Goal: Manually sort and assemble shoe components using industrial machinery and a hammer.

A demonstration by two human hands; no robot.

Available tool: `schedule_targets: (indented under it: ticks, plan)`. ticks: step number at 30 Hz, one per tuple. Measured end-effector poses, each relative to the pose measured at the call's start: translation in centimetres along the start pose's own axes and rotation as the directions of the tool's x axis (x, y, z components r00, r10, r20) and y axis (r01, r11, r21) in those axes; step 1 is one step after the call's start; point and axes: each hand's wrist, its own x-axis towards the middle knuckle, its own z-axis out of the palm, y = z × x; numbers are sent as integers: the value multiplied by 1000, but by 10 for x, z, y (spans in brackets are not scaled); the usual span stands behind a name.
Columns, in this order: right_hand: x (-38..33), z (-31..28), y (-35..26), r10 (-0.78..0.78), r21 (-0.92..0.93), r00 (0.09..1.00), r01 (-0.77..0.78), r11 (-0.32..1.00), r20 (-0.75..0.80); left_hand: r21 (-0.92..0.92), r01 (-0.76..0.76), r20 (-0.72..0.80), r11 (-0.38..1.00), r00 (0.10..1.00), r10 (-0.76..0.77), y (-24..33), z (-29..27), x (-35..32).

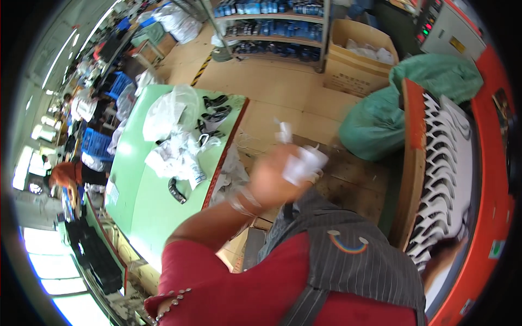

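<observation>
My left hand [276, 173] is raised over the floor in front of my apron, smeared by motion. It is closed on white scraps [305, 164] that stick out past the fingers. My right hand [445, 249] reaches to the near end of the red machine [484, 217] at the right. It is at a white sheet [459, 157] with a row of curved cut-outs, and its fingers are too dark and blurred to make out. Dark curved gaps show between the white strips [437, 185]. A wooden edge [411, 179] runs along the sheet's left side.
Left stands a green-topped table [147, 212] with clear plastic bags [173, 114], white wrapping [176, 157] and several black curved pieces [176, 191]. A green sack [372, 127], a cardboard box [359, 60] and a loaded shelf rack [272, 32] stand beyond. Another person [68, 176] bends at far left.
</observation>
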Motion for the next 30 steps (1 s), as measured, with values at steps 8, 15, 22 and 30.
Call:
schedule_targets:
  ticks: [8,15,22,30]
  plan:
    - [-30,-41,14,149,-766,987,-58,640,51,-604,539,-65,587,701,-710,-32,-25,-65]
    - [-41,22,-103,136,-714,938,144,685,319,-810,568,465,147,775,-428,6,67,-39]
    - [-70,170,-169,-87,273,555,-261,926,827,-831,380,482,407,857,183,52,91,-16]
    - [-102,286,-182,219,-185,147,-214,959,965,-638,320,478,700,878,35,-80,42,-64]
